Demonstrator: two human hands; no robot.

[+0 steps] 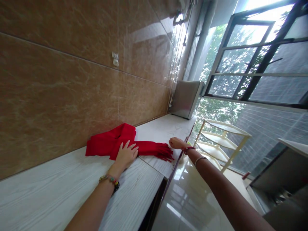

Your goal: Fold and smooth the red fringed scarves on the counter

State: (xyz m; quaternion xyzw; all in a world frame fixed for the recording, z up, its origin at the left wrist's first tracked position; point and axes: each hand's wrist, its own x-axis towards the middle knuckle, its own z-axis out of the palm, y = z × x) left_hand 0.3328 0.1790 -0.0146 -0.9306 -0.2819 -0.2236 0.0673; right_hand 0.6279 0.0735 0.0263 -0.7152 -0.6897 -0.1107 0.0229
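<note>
- Head view, the thing being handled: a red scarf (103, 145) lies on the white countertop (60, 189), its bulkier folded part close by the brown tiled wall (60, 86), and a narrower strip running out to a fringe (165, 152) near the counter's front edge
- Head view, left hand: the left hand (126, 156) lies on the scarf where the strip meets the folded part, palm down, fingers apart and not clamped on anything that shows
- Head view, right hand: the right hand (176, 143) is at the fringe end, near the front edge, with its fingers seemingly curled; I cannot tell whether they are fully together or have any strands between them
- Head view, step in hand: my reading is that the scarf is being arranged or smoothed, the left hand steadying the cloth while the right attends to the fringed end; the strip looks fairly straight, the rest bunched in layers
- Head view, next move: working the strip further would call for light left-hand pressure and a sure right-hand hold on the fringe, kept low so that the loose folds do not slide or twist
</note>
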